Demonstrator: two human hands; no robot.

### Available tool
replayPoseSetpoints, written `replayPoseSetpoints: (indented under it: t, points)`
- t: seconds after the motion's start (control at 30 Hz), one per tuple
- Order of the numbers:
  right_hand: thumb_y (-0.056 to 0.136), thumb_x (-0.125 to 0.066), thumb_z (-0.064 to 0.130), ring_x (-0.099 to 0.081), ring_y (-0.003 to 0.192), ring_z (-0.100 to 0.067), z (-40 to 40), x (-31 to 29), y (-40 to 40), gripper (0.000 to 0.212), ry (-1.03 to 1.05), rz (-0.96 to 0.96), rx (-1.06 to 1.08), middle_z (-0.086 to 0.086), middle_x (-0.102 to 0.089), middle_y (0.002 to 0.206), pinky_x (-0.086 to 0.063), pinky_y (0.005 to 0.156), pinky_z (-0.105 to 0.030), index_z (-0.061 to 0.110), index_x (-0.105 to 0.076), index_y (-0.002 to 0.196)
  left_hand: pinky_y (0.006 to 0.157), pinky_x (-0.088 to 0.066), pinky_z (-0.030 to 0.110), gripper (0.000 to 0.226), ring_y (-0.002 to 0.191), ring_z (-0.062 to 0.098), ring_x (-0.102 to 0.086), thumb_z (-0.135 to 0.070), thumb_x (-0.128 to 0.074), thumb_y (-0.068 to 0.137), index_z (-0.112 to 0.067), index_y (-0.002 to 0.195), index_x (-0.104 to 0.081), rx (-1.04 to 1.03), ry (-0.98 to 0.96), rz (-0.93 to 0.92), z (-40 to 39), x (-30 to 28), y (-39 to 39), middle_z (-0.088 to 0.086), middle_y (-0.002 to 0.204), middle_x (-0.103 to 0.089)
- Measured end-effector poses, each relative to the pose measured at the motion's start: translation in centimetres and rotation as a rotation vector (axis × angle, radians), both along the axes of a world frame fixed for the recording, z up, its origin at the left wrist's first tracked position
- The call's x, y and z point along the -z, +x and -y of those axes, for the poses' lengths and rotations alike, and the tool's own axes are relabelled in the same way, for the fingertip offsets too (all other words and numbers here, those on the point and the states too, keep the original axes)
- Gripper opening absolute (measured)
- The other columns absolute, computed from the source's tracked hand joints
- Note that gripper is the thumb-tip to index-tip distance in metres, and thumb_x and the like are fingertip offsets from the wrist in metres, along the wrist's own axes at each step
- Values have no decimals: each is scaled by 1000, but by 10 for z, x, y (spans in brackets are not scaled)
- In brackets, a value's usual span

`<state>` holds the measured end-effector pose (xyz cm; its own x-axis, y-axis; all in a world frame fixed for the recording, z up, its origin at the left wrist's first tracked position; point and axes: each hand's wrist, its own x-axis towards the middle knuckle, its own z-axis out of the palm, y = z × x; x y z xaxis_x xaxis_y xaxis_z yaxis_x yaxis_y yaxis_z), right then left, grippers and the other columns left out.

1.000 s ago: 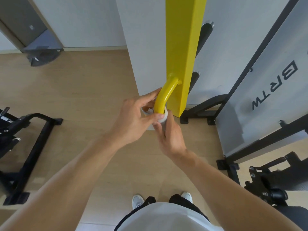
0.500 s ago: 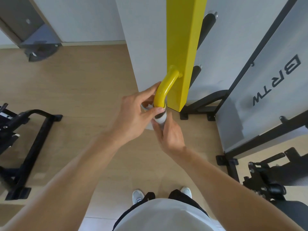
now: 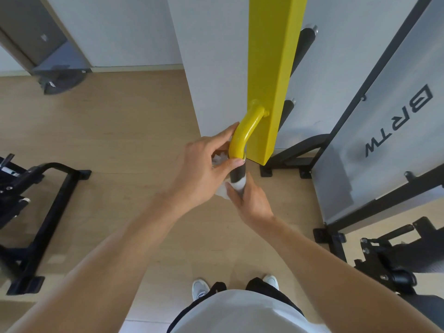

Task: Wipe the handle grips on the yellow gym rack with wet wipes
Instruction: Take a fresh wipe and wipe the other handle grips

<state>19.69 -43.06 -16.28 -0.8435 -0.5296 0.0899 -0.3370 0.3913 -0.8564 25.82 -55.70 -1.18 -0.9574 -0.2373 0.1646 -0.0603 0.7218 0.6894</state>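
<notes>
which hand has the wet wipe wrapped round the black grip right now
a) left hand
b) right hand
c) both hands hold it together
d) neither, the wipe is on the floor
b: the right hand curls round the wet wipe on the lower part of the black grip, while the left hand holds the yellow handle just above.

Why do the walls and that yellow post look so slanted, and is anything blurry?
Head view: the wide-angle lens splays the yellow post and wall edges outward. Light is soft and even, with a faint sheen on the yellow handle. Both hands and the wet wipe look sharp.
</notes>
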Motion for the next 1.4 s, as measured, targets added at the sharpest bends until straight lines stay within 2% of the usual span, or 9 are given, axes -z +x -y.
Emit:
replayPoseSetpoints:
  t: [0.2, 0.37, 0.47, 0.57, 0.67, 0.83, 0.97, 1.23, 1.4]
  points:
    - [93, -65, 23, -66, 79, -17, 7, -31, 2, 19, -214, 104, 68, 0, -71, 90, -55, 68, -40, 16, -60, 111, 99, -51, 36, 61, 112, 6, -66, -37, -74, 86, -39, 143, -51, 28, 52, -20, -1, 2, -1, -13, 114, -74]
    - [92, -67, 17, -61, 66, -20, 5, -55, -5, 13, -309, 123, 9, -1, -68, 79, -49, 54, -31, 11, -59, 100, 102, -50, 32, 60, 121, 1, -60, -41, -65, 91, -38, 148, -44, 55, 53, -29, 2, 20, -2, -13, 129, -67]
    - [93, -65, 22, -61, 67, -19, -1, -35, -1, 13, -207, 209, 24, 4, -68, 79, -49, 57, -34, 25, -59, 104, 110, -39, 20, 52, 134, -3, -47, -43, -52, 99, -31, 148, -45, -10, 373, 39, 6, 48, 7, -14, 144, -55]
    - [93, -67, 25, -66, 83, -21, -4, -24, 5, 15, -199, 305, 77, 2, -71, 90, -53, 70, -40, 26, -61, 107, 113, -39, 29, 35, 132, 4, -52, -29, -56, 99, -34, 134, -59, -122, 580, 204, 6, 82, 19, -17, 136, -61]
    - [91, -72, 26, -67, 87, -17, -5, -32, 8, 18, -231, 351, 73, 5, -72, 94, -52, 74, -32, 20, -62, 106, 98, -48, 23, 45, 112, -5, -63, -17, -69, 87, -53, 112, -62, -85, 515, 291, -3, 92, 26, -30, 111, -70]
    - [92, -72, 30, -64, 106, -10, -24, -53, 22, 36, -289, 351, -47, 10, -68, 112, -51, 87, -28, 24, -58, 124, 72, -50, 12, 27, 81, -3, -72, -12, -73, 88, -38, 94, -76, -235, 635, 80, -11, 85, 25, -20, 83, -77]
    - [100, -59, 20, -57, 128, -22, -31, -54, 33, 44, -393, 280, -65, 5, -64, 134, -47, 104, -45, 24, -50, 143, 66, -44, 3, 15, 76, -11, -68, -20, -72, 90, -34, 87, -78, -361, 661, 41, -9, 83, 17, -22, 78, -76]
    - [89, -72, 12, -68, 107, -5, 9, -66, 25, 37, -415, 209, 249, 11, -73, 114, -53, 80, -13, 32, -69, 119, 101, -50, 32, 31, 113, 15, -68, -5, -55, 95, -25, 103, -78, -311, 879, -126, 1, 83, 13, -4, 107, -78]
    - [89, -68, 40, -68, 102, -15, 25, -53, 20, 29, -257, 172, 240, 11, -72, 107, -60, 78, -48, 28, -65, 115, 106, -42, 22, 51, 134, 6, -52, -17, -51, 90, -28, 140, -49, -269, 794, -188, 2, 99, 29, -9, 139, -60]
